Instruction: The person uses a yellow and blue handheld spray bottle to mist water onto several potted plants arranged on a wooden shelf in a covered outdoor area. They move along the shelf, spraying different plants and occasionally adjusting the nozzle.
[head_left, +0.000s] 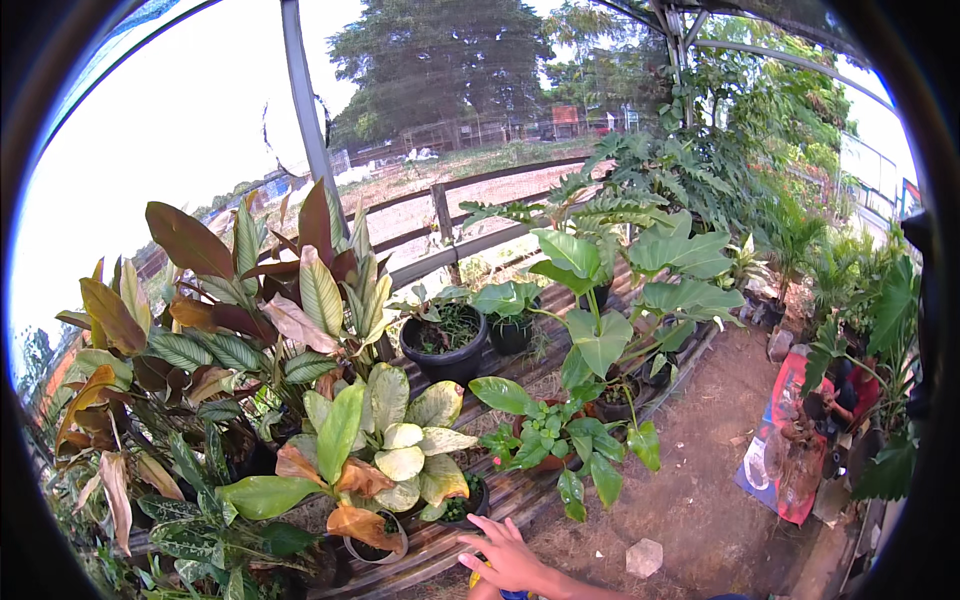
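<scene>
My right hand (510, 559) reaches in from the bottom edge with its fingers spread, and nothing shows in it. Just beyond the fingertips stands a small black pot (474, 501) with low green growth. Left of the hand is a pale round pot (379, 536) under a dumb cane plant (401, 450) with cream-speckled leaves, some brown and dried. Farther up, a terracotta-coloured pot (551, 459) holds a leafy green plant (536, 431). Partly hidden below my hand are bits of skin, yellow and blue that I cannot make out. My left hand is out of view.
Tall calatheas (300, 300) crowd the left. A wide black pot (444, 349) stands on the corrugated slatted surface (442, 544). A pale stone (643, 558) lies on the dirt path (697, 450). At right, a person (855, 397) sits by a red-and-blue sheet (765, 450) bearing soil.
</scene>
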